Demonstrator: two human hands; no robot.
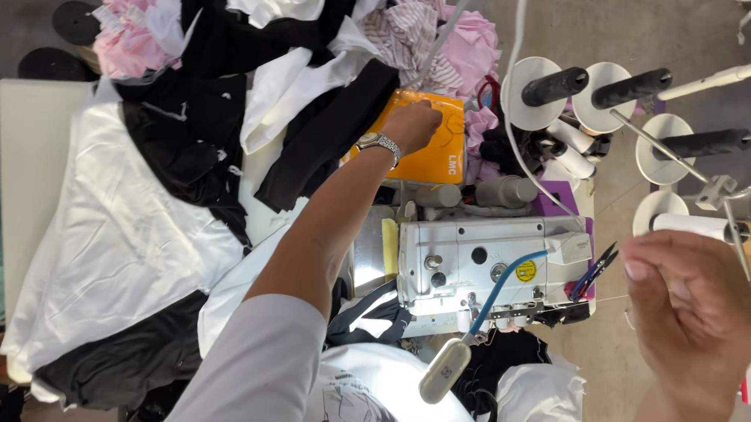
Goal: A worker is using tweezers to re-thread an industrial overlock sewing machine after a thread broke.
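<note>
Overhead view of a cluttered sewing station, seen from the worker's head. The left hand (412, 126), with a metal wristwatch (379, 143) on its wrist, reaches far forward and rests palm down, fingers loosely curled, on an orange box (436, 158) that sits behind the white sewing machine (475, 263), just beside a heap of cloth. The right hand (687, 317) is raised close to the camera at the right, fingers drawn together; it seems to pinch a fine thread (612, 298) that runs left toward the machine, though blur makes the grip hard to confirm. Black thread cones (630, 87) stand on white discs at the upper right, with one white cone (692, 224) below them. Small snips (593, 272) lie at the machine's right end. White fabric (109, 223), black fabric (182, 141) and pink fabric (133, 18) are piled across the table (27, 150) on the left. A grey lamp head (444, 371) on a blue stalk hangs at the machine's front.
</note>
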